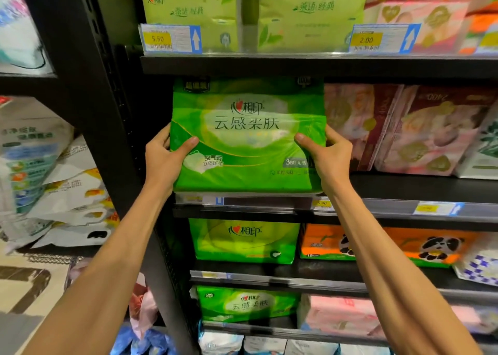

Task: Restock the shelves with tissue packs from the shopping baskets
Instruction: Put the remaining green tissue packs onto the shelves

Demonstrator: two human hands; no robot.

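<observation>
A large bright green tissue pack point(248, 139) stands upright at the left end of the second shelf point(404, 190), its lower edge at the shelf's front lip. My left hand point(164, 160) grips its left side, thumb across the front. My right hand point(326, 155) grips its right side the same way. The pack's top reaches just under the shelf above. No shopping basket is in view.
Pink and maroon tissue packs point(409, 128) stand right beside the green pack. Pale green packs point(310, 12) fill the top shelf; green point(242, 241) and orange panda packs point(377, 244) sit below. A black upright post point(102, 112) borders the left. Stacked white packs point(67, 193) fill the neighbouring bay.
</observation>
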